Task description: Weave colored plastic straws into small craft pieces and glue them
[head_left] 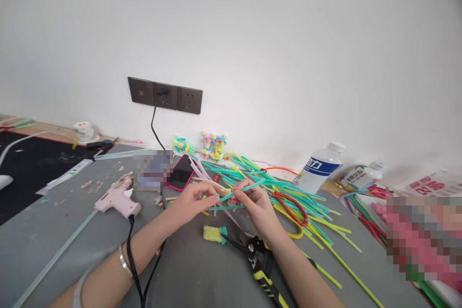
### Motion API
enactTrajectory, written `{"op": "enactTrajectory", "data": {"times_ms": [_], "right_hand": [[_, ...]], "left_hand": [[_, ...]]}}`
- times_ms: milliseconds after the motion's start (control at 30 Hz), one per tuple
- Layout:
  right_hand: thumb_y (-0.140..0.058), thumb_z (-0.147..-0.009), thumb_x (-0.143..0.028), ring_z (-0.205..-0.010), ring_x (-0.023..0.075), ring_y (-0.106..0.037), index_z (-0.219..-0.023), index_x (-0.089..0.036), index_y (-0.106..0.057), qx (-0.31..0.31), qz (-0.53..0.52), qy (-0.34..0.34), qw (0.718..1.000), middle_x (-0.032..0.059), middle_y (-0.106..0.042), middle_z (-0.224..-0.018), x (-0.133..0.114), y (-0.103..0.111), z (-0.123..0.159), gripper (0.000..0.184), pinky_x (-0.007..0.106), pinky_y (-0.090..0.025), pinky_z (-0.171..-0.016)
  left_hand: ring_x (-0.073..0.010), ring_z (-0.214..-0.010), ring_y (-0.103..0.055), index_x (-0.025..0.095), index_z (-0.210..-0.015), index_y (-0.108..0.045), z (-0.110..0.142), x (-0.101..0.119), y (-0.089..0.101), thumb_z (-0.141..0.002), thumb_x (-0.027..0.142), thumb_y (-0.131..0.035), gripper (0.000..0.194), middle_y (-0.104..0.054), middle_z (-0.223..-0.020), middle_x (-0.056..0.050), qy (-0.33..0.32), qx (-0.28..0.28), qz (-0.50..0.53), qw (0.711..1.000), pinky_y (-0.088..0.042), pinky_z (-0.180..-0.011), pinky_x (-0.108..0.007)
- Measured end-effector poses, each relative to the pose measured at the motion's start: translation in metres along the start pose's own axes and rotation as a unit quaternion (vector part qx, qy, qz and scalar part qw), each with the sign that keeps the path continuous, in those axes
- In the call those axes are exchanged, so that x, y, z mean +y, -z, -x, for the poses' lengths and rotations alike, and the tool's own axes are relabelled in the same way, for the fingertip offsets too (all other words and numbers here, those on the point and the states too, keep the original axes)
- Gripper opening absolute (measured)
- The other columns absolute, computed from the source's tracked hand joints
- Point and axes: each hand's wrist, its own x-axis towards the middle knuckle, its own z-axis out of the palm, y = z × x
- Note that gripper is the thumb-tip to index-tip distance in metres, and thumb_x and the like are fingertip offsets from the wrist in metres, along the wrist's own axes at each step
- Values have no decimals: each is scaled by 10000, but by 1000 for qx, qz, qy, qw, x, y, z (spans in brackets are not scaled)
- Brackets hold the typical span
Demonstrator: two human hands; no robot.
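Note:
Between my two hands runs a teal pipe cleaner (226, 197). My left hand (199, 198) pinches one end of it with thumb and fingertips. A short way to the right, my right hand (254, 198) grips the same stem, and its free end sticks out past the fingers. Just below lies a small yellow piece with a teal band (212, 234), made of bent pipe cleaners. Black and yellow pliers-like cutters (258, 260) rest beside it, partly under my right forearm. Many teal and yellow pipe cleaners (325, 224) spread out behind and right of my hands.
A pink glue gun (121, 198) with a black cord lies left. Behind are a phone (181, 173) and small pipe-cleaner figures (213, 146) by the wall. A white bottle (319, 167) stands right. Wall sockets (165, 95) hold a plug.

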Motion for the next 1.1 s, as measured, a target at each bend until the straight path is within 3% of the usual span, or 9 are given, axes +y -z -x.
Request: {"op": "enactTrajectory", "data": {"times_ms": [100, 233, 300, 433, 533, 667, 833, 1100], "right_hand": [[-692, -799, -452, -653, 157, -588, -789, -211, -612, -21, 8, 2, 1000, 4, -603, -733, -1, -1, 2, 255, 296, -493, -656], [-696, -799, -444, -632, 150, -583, -791, -208, -610, -66, 7, -9, 998, -3, -596, -726, -3, -4, 4, 252, 290, -483, -635], [-698, -797, -445, -640, 153, -587, -794, -209, -613, -50, 1, -3, 999, -5, -593, -727, -3, -4, 3, 251, 292, -483, -638], [-691, -816, -403, -661, 139, -575, -773, -211, -615, 0, -9, 24, 1000, -3, -593, -768, -3, 0, 1, 211, 275, -470, -650], [-685, -828, -371, -663, 132, -564, -762, -211, -607, -2, -10, 27, 1000, -2, -600, -783, -3, 1, 0, 189, 266, -457, -642], [-691, -821, -368, -706, 158, -583, -740, -208, -601, -23, 1, 30, 999, 13, -619, -775, -5, 0, 2, 200, 294, -471, -677], [-704, -814, -345, -719, 155, -585, -747, -201, -613, -62, 6, 20, 998, 14, -599, -793, -8, -2, 4, 183, 274, -467, -635], [-702, -823, -316, -722, 143, -567, -747, -195, -642, -96, 25, 35, 994, 13, -603, -766, -8, -1, 3, 155, 257, -455, -639]], "left_hand": [[-228, -1006, -583, 164, -687, -636, 3, -2, 0, -807, 385, -638, 252, -663, -1001, -76, -23, -66, -54, 996, -455, -839, -302], [-187, -852, -599, 165, -709, -650, 6, -4, 0, -813, 389, -626, 248, -662, -952, -60, 5, -127, -87, 988, -467, -730, -263], [-186, -849, -594, 160, -695, -647, 5, -4, 0, -811, 398, -626, 266, -658, -938, -61, 1, -110, -86, 990, -458, -720, -256], [-168, -768, -559, 157, -740, -662, 0, -2, 0, -800, 462, -626, 313, -639, -855, -56, 5, -23, -25, 999, -423, -649, -249], [-122, -620, -478, 152, -813, -687, -2, 1, -1, -764, 501, -656, 354, -606, -769, -31, 45, 28, 29, 998, -376, -573, -242], [-105, -592, -443, 148, -847, -697, -1, 4, -1, -732, 485, -696, 356, -545, -696, 6, 55, 78, 50, 994, -365, -571, -236], [-88, -597, -426, 151, -807, -681, 0, 2, -1, -753, 462, -689, 316, -535, -710, 11, 39, 98, 41, 994, -353, -567, -218], [-84, -578, -438, 160, -846, -670, -1, -1, 0, -771, 474, -667, 324, -524, -716, 13, 50, 78, 58, 994, -360, -548, -216]]}}
